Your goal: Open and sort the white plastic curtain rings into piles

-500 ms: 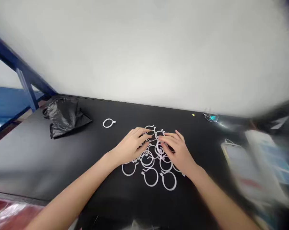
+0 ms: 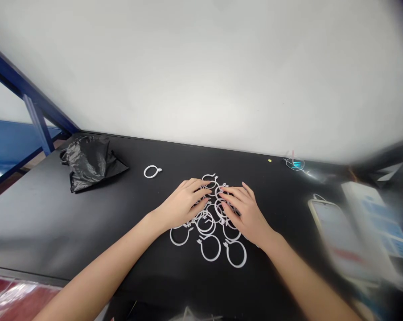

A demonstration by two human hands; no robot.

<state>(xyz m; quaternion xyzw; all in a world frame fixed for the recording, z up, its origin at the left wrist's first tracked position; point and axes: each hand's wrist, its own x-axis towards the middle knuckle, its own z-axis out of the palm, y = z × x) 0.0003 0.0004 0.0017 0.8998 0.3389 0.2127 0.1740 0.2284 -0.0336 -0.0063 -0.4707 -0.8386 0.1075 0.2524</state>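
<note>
White plastic ring clips [image 2: 211, 260], several of them with small toothed clasps, lie in an overlapping pile on the black table [image 2: 121, 232]. My left hand [image 2: 183, 203] rests over the pile's left side, fingers stretched apart across the rings. From the right, my right hand [image 2: 244, 208] reaches onto the pile with its fingers spread, touching or just above the rings. Neither hand has a ring gripped. The rings beneath both palms are partly hidden. A lone white ring clip [image 2: 159, 170] lies apart, farther back to the left.
A crumpled black plastic bag [image 2: 91, 162] sits at the back left. On the right are a phone [image 2: 338, 236] and a white-and-blue box [image 2: 372, 223], both blurred. A thin wire-like loop [image 2: 294, 164] and a yellow speck [image 2: 269, 160] lie near the pale wall [image 2: 201, 80].
My right hand has shifted slightly left, pushing the rings on the pile's right side inward. My left hand stays almost where it was.
</note>
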